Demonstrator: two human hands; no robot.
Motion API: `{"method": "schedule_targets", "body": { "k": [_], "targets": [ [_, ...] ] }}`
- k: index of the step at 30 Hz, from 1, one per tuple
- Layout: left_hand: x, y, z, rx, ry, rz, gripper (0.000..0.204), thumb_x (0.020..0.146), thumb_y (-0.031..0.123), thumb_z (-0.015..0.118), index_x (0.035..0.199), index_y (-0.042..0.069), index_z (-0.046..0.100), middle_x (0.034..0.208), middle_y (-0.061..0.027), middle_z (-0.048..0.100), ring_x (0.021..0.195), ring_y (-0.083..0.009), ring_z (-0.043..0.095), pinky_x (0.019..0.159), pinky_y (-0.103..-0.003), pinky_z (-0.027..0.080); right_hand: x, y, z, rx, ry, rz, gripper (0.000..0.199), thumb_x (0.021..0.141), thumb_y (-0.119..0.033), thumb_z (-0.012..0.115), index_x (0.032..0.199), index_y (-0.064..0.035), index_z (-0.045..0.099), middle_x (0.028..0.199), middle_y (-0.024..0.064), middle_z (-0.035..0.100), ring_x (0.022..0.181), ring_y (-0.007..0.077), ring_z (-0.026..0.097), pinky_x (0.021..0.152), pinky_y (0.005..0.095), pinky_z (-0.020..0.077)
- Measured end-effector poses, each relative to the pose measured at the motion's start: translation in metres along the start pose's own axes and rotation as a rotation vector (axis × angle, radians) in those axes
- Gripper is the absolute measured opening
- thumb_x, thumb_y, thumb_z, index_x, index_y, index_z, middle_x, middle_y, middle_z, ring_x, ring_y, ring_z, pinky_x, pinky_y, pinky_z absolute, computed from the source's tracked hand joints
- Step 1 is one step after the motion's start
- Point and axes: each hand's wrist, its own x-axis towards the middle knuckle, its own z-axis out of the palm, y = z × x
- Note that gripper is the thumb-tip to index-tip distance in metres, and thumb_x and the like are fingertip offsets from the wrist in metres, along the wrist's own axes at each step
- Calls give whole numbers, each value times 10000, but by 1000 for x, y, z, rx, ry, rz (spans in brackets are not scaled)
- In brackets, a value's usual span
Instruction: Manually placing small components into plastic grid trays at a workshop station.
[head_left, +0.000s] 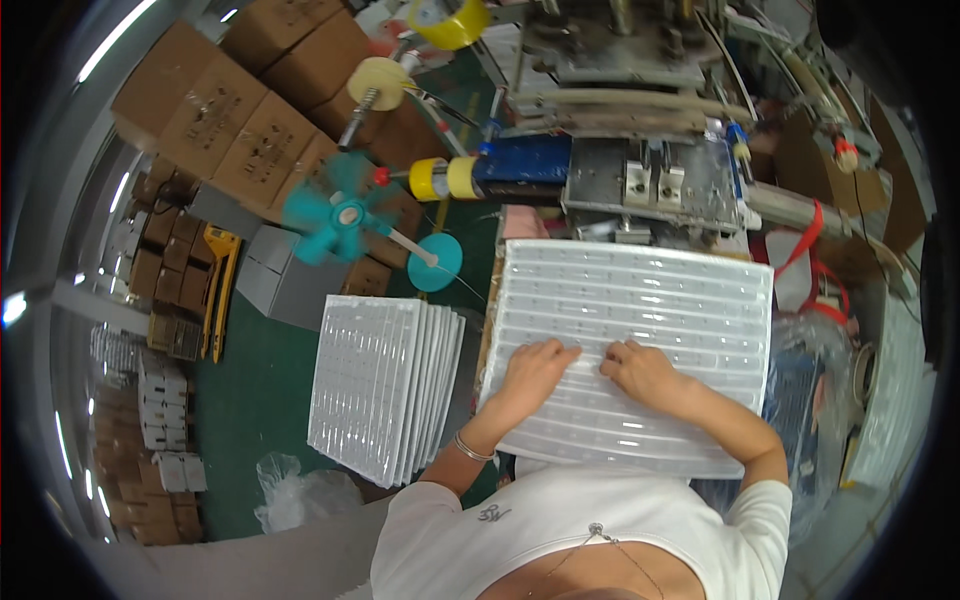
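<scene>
A large white ribbed plastic tray, its long channels running crosswise, lies in front of me under both hands. My left hand rests on the middle of it, fingers bent and drawn together, their tips against one of the ribs. A short gap away, my right hand has its fingers curled down onto the same part of the tray. Whatever either hand may pinch is too small or hidden to make out. Along the channels sit rows of faint small marks or parts, too fine to name.
Left of me stands a leaning stack of similar white trays. Beyond it are a teal fan and stacked cardboard boxes. A metal machine with yellow tape rolls borders the far edge. Clear plastic bags lie on the floor.
</scene>
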Motion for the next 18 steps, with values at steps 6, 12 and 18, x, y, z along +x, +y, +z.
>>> {"method": "schedule_targets", "body": {
  "k": [6,12,18],
  "targets": [
    [-2,-5,-11,138,-100,93,386,754,39,524,1130,105,583,815,-51,535,753,-229,569,685,-362,432,10,7,-46,507,64,182,130,728,-94,626,854,-84,595,927,104,548,787,275,602,660,355,520],
    [15,11,-10,1,3,-12,360,713,27,576,1069,29,517,859,-107,542,795,-275,561,703,-389,436,12,13,-69,625,69,318,203,727,-111,606,920,-77,553,920,111,558,794,274,595,689,373,507],
    [25,21,31,-144,-143,167,275,721,23,589,987,30,518,936,-114,540,875,-290,541,754,-409,425,13,17,-80,758,245,447,202,804,-138,606,953,-38,515,924,109,596,763,281,597,653,356,494]
  ]
}}
